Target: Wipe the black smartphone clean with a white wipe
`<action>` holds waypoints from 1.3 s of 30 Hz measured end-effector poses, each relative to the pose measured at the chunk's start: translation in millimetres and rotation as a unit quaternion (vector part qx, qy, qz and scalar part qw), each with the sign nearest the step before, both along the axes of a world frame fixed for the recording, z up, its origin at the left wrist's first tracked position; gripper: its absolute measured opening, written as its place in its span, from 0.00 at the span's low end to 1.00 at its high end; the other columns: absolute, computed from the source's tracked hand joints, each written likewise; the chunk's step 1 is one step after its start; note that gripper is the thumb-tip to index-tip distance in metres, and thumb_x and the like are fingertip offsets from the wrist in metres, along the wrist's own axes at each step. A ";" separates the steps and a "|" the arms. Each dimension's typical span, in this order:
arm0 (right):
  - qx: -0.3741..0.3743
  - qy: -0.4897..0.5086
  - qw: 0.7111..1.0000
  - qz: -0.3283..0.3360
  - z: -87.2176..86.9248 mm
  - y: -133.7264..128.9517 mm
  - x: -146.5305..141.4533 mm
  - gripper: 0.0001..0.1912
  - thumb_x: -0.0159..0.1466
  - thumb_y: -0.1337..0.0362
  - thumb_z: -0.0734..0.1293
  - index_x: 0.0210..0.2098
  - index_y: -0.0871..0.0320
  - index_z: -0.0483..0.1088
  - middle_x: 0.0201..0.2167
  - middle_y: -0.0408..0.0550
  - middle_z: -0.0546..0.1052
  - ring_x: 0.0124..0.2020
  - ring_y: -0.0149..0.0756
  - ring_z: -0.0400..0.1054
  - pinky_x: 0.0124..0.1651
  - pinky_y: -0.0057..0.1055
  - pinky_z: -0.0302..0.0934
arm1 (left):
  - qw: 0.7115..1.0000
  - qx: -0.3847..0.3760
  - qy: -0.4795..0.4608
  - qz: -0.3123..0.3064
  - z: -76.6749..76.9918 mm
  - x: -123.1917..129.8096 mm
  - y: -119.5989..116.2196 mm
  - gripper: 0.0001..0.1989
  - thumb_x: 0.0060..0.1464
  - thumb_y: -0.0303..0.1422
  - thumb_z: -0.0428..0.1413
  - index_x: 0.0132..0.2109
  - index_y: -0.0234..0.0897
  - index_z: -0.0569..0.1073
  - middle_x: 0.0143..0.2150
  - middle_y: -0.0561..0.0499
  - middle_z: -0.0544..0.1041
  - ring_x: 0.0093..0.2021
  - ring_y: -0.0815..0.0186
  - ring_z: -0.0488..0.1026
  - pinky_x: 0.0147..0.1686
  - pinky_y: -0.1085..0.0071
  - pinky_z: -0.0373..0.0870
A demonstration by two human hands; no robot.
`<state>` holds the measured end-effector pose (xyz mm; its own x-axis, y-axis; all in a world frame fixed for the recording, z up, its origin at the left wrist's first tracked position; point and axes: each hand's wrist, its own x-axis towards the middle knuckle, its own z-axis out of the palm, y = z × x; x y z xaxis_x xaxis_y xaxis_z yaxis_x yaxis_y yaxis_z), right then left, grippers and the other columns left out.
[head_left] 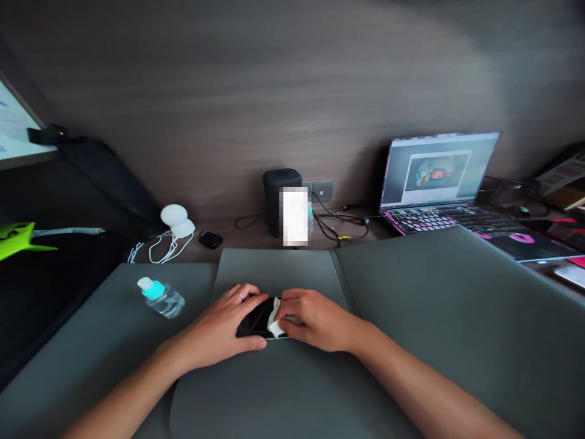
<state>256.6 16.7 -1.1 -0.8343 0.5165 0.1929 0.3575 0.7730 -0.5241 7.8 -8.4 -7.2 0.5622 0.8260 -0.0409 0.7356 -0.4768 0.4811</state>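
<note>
A smartphone (pixel 256 322) with a dark glossy screen lies flat on the grey mat (pixel 274 390). My left hand (pixel 223 326) grips its left end, thumb along the near edge and fingers at the far edge. In my right hand (pixel 313 320), bunched fingers press a crumpled white tissue (pixel 275 323) onto the screen; that hand covers the phone's right end. Left of my left hand, a clear spray bottle (pixel 164 299) with a turquoise collar and white cap lies on its side.
An open laptop (pixel 434 177) stands at the back right. Behind the mat are a black speaker (pixel 274 201), black cables (pixel 329 225), a small black object (pixel 211 239) and a white rounded device (pixel 176 219) with white cords. Dark fabric (pixel 50 280) hangs at the left.
</note>
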 end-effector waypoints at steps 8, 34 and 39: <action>0.019 -0.006 1.000 -0.009 -4.4 0.1 -3.5 0.06 0.64 0.72 0.64 0.31 0.60 0.70 0.30 0.45 0.70 0.35 0.31 0.65 0.41 0.27 0.58 | 1.000 0.018 -0.011 -0.007 -0.4 -0.8 0.0 0.31 0.56 0.41 0.60 0.65 0.47 0.64 0.61 0.47 0.66 0.61 0.52 0.64 0.59 0.57 0.64; -0.002 -0.021 0.998 -0.052 2.9 0.1 2.1 0.07 0.65 0.73 0.63 0.34 0.61 0.72 0.31 0.46 0.71 0.34 0.31 0.66 0.38 0.26 0.58 | 1.000 -0.004 -0.001 0.005 2.4 2.3 -1.5 0.30 0.56 0.41 0.60 0.64 0.46 0.65 0.61 0.45 0.65 0.60 0.50 0.64 0.59 0.55 0.64; 0.001 -0.011 0.999 -0.051 2.5 -0.7 1.3 0.08 0.67 0.72 0.62 0.35 0.61 0.73 0.33 0.46 0.72 0.36 0.31 0.67 0.40 0.27 0.58 | 1.000 0.014 -0.007 0.001 0.4 0.8 -1.4 0.30 0.56 0.42 0.60 0.64 0.48 0.64 0.61 0.46 0.66 0.60 0.51 0.65 0.58 0.56 0.65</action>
<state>257.9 16.1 1.4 -0.7814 0.5986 0.1765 0.4459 0.7333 -0.5133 8.6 -9.8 -6.9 0.5605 0.8281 -0.0101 0.7303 -0.4884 0.4776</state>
